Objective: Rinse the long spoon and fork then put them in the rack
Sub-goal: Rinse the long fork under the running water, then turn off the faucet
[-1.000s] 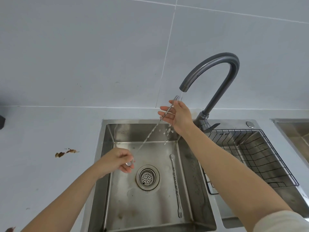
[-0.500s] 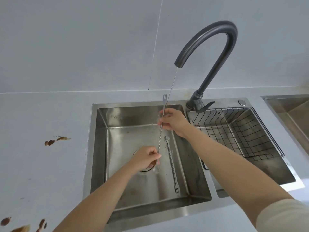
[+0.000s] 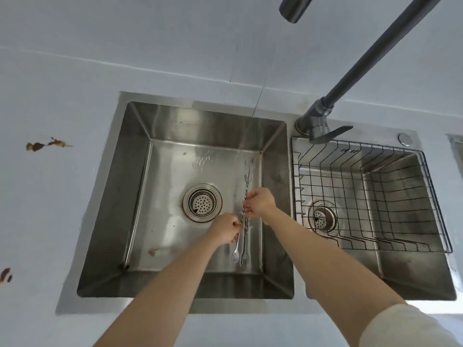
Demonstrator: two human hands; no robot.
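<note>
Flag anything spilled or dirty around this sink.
Brown splatter stains mark the counter left of the sink, with more at the picture's left edge. A brownish scrap lies on the floor of the left basin, near its front.

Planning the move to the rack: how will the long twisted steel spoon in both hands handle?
Likely stiff: the long twisted steel spoon runs straight between left hand and right hand. Probably slippery under running water. Thin, so it might slip through gaps in the black wire rack.
</note>
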